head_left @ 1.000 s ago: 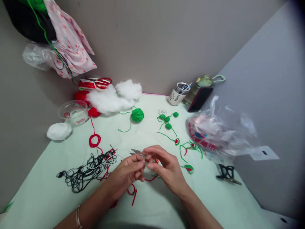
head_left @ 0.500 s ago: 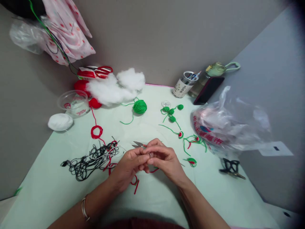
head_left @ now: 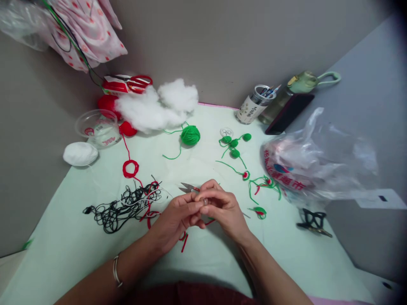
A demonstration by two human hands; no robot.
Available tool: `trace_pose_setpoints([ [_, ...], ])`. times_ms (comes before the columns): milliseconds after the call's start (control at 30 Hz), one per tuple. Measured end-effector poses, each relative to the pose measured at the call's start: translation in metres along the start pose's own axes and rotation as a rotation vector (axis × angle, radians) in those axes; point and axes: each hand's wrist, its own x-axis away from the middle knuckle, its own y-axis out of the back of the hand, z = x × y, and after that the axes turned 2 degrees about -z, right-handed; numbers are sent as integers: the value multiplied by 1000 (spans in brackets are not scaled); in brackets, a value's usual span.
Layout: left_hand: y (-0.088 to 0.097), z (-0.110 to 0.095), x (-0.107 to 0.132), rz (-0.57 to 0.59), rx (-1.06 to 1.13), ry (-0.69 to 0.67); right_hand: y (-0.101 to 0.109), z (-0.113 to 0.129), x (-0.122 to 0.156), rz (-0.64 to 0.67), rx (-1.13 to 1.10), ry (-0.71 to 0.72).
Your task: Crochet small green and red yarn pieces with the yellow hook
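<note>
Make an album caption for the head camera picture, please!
Left hand and right hand close together, with scissors, tangled black cord and a green yarn ball nearby.

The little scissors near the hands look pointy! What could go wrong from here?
First, the little scissors lie with their blades apart, close to the left hand and right hand, so a finger might get poked or nicked.

Second, the black cord is in a messy heap with red yarn among its loops, so tugging one could pull a tighter knot.

Anything pinched between the fingers is too small to make out, and could slip away.
</note>
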Motion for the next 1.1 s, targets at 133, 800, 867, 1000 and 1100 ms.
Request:
trace_pose_setpoints([
  [133,1,2,1,9,-1,2,3,-3,0,-4,17,6],
  [800,3,5,2,9,10,43,4,-7,1,30,-58,17],
  [867,3,5,3,10,11,50,4,-7,1,35,-70,18],
  [1000,3,6,3,25,11,64,4,-8,2,52,-100,25],
  [1100,2,6,3,30,22,68,5,-9,2,69,-121,17],
])
